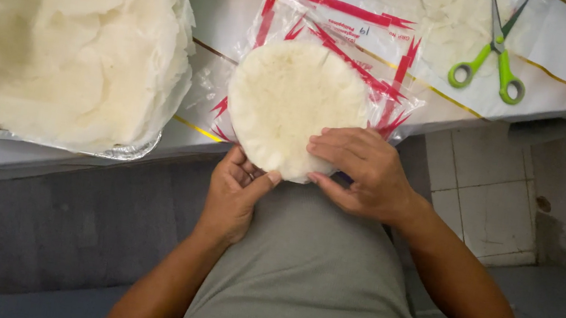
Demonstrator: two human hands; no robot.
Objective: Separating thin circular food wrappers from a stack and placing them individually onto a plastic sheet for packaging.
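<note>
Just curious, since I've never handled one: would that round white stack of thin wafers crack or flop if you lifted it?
The round white wafer stack probably stays stiff: it juts past the table edge without sagging. It looks light, since the left hand and right hand steady it by fingertips. Its thin, wavy rim suggests it is brittle.

Scissors (pixel 498 57) right of wafer stack (pixel 295 106)
</note>
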